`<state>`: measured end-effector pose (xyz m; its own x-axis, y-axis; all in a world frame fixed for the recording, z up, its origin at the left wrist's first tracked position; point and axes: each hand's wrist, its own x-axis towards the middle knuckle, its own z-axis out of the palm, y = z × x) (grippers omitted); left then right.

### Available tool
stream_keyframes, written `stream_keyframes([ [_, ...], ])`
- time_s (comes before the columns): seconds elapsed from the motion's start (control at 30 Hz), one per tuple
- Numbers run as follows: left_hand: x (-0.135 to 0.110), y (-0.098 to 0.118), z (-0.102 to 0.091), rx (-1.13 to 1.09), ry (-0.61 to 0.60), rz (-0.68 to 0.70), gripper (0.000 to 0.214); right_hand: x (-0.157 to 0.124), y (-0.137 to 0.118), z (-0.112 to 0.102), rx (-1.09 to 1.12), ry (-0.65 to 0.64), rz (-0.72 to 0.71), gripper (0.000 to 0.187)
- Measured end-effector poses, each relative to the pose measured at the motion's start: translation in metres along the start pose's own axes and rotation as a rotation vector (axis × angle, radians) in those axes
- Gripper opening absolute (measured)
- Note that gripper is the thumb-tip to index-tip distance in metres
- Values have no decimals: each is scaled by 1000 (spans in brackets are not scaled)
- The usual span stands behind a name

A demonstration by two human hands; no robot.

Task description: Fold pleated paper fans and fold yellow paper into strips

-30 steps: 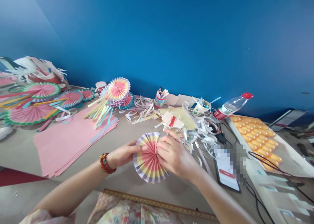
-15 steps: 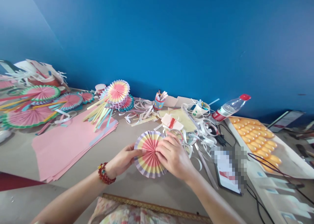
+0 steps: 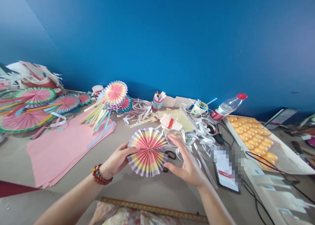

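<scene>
My left hand (image 3: 119, 159), with a red bead bracelet on its wrist, pinches the left side of a pleated paper fan (image 3: 144, 162). The fan is round, pink in the middle, then yellow, with a pale purple rim, and a gap runs from its centre to the right edge. My right hand (image 3: 188, 164) is open beside that gap, thumb and fingers apart, with nothing between them. Black loops (image 3: 171, 155), like scissor handles, show at the fan's right edge; the fan hides the rest. Close to my right fingers lies a roll of tape (image 3: 174, 135).
Pink paper sheets (image 3: 56, 149) lie left, with finished paper fans (image 3: 115, 93) behind. Curled white paper strips (image 3: 205, 136), a pen cup (image 3: 157, 103) and a leaning bottle (image 3: 225, 110) are at the back. A phone (image 3: 225, 172) and a tray (image 3: 290, 159) lie right.
My right hand has let go of the fan's centre and moved right, its fingers spreading. The fan now shows a gap on its right side, and the black loops have come into sight.
</scene>
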<state>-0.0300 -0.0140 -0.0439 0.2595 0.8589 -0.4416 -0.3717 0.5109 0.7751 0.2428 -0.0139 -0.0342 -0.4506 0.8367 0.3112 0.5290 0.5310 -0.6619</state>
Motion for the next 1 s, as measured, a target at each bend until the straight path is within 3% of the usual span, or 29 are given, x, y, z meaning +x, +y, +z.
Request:
stream_keyframes([
  [0.2,3,0,-8,-3,-22,-4,26,-6,-1,12,413,-6,97,68],
  [0.4,6,0,-9,-24,6,18,26,-6,-2,24,407,65,100,51],
  [0.5,9,0,-16,-8,0,18,23,-9,3,29,252,76,111,54],
  [0.6,14,6,-30,41,-2,4,28,-15,7,37,-58,64,55,48],
  [0.73,24,25,-53,302,-147,-2,42,-24,11,51,-355,-37,-2,41],
  [0.8,31,37,-63,573,-183,87,49,-28,13,56,-440,-58,-26,39],
  [0.9,40,47,-73,844,-91,254,57,-30,14,63,-495,-10,-59,34],
  [1.0,40,42,-75,1005,48,444,55,-27,9,68,-454,24,-56,30],
])
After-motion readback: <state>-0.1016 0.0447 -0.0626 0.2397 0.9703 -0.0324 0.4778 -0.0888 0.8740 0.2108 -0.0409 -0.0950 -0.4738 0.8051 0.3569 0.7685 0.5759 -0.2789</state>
